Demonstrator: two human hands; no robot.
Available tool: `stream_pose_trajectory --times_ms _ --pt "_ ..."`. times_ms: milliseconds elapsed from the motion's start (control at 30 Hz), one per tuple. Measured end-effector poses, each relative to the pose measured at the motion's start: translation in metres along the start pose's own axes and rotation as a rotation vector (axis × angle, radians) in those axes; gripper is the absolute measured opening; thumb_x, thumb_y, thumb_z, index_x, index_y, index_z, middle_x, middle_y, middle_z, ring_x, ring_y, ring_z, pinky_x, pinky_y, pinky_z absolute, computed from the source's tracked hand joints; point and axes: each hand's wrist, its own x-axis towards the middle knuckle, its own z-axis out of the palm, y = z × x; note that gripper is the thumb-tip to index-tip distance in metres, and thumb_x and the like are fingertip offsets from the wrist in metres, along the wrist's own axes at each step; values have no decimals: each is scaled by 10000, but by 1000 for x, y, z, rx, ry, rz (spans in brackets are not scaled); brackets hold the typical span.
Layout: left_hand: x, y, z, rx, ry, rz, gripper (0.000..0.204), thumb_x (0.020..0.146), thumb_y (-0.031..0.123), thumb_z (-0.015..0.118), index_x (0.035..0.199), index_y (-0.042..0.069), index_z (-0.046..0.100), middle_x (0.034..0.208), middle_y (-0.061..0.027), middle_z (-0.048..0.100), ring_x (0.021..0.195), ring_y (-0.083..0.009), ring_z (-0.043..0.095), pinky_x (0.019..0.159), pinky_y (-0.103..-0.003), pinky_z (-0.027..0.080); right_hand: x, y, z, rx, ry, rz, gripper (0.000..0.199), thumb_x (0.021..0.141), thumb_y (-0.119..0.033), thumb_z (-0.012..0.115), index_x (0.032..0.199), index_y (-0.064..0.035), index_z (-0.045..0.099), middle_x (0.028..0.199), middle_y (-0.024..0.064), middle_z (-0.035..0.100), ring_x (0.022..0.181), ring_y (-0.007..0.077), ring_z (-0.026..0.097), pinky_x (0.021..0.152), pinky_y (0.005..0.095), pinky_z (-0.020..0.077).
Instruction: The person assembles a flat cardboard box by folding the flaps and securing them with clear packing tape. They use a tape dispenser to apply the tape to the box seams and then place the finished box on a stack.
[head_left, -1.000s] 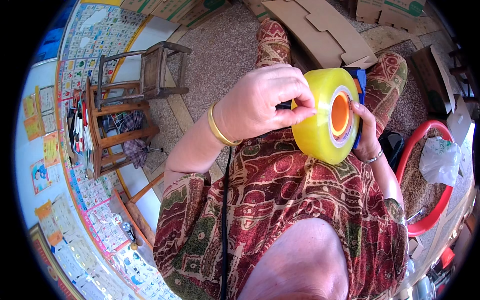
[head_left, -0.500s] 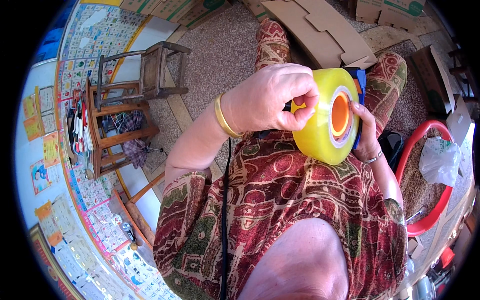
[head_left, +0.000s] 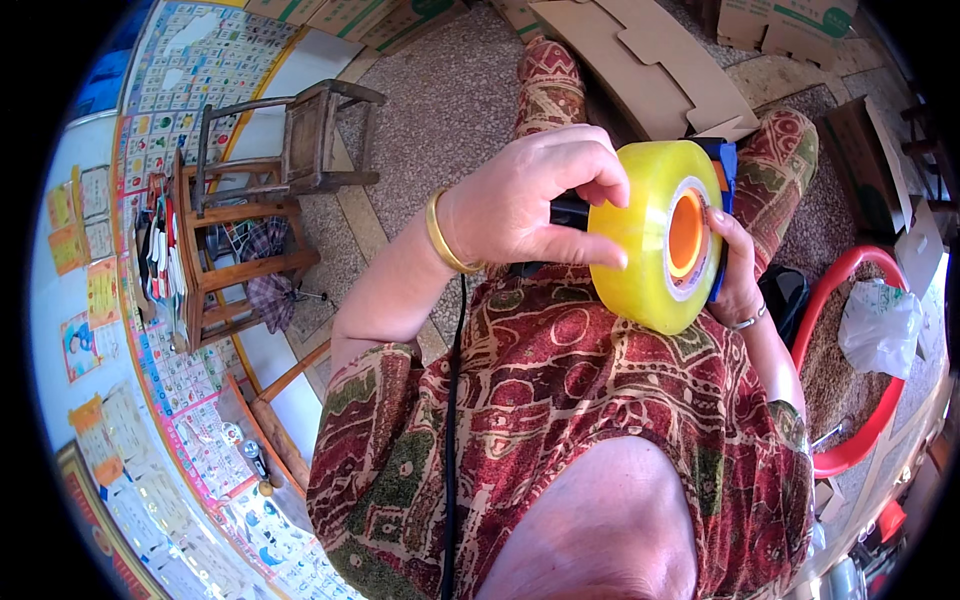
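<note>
Change since the earlier frame: left hand (head_left: 530, 205) shifts slightly, fingertips creeping further over the rim of the tape roll (head_left: 655, 235); roll and right hand (head_left: 735, 275) hold the same place above the lap.

Item 1. Tape roll: large, translucent yellow, orange core facing the camera, mounted on a blue dispenser (head_left: 722, 170) of which only an edge shows behind it. Held in the air over the patterned red-and-green dress (head_left: 590, 400), not resting on anything.

Item 2. Left hand: curled, thumb and fingers pinching at the roll's outer face, gold bangle (head_left: 445, 235) at the wrist. Right hand: wrapped round the far side of roll and dispenser, fingers closed on them, palm hidden.

Step in hand, as judged: picking at the roll's surface to find or lift the loose tape end. The next move calls for a fingernail under that end and a steady pull while the right hand keeps the roll from turning.

Item 3. Packaging: flattened brown cardboard sheets (head_left: 640, 70) on the floor at the top edge; green-printed cartons (head_left: 350, 15) at the top left corner; white plastic bag (head_left: 880, 325) inside a red basin (head_left: 850, 450) at the right edge.

Item 4. Signs: colourful grid-pattern posters (head_left: 190, 60) along the wall, left edge. Wooden stool (head_left: 300, 140) beside them.
</note>
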Motion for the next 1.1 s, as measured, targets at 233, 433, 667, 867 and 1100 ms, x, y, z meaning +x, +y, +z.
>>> stream_pose_trajectory --times_ms 233,433,667,867,1100 --pt "-3 0 7 86 56 19 317 698 201 804 855 33 585 815 -66 589 719 -168 554 640 -269 456 -2 0 7 -9 67 -4 496 858 -342 560 1175 38 524 999 159 638 899 232 642 836 337 528" --pt "-2 0 7 88 77 7 198 724 66 762 825 28 596 788 -75 608 696 -178 580 614 -279 466 2 1 -2 -12 16 -11 499 855 -338 563 1173 45 522 1001 169 639 903 239 645 841 338 528" --pt "2 3 6 19 19 -38 137 747 27 685 777 44 553 727 -47 555 634 -160 548 576 -273 445 -1 -1 4 -6 21 1 505 852 -346 565 1168 46 527 997 169 643 886 244 650 830 344 534" --pt "10 0 1 -113 -67 -134 132 743 32 668 764 53 540 699 -18 512 592 -120 500 536 -252 413 -1 -1 1 -2 -3 1 517 846 -344 571 1184 43 518 1037 175 640 917 247 648 851 347 528" --pt "16 -4 -1 -238 -97 -221 123 782 55 658 769 38 537 708 -4 508 603 -91 483 549 -226 406 -1 -1 -3 27 23 7 540 841 -335 568 1239 22 489 1158 176 604 1024 260 621 926 366 496"
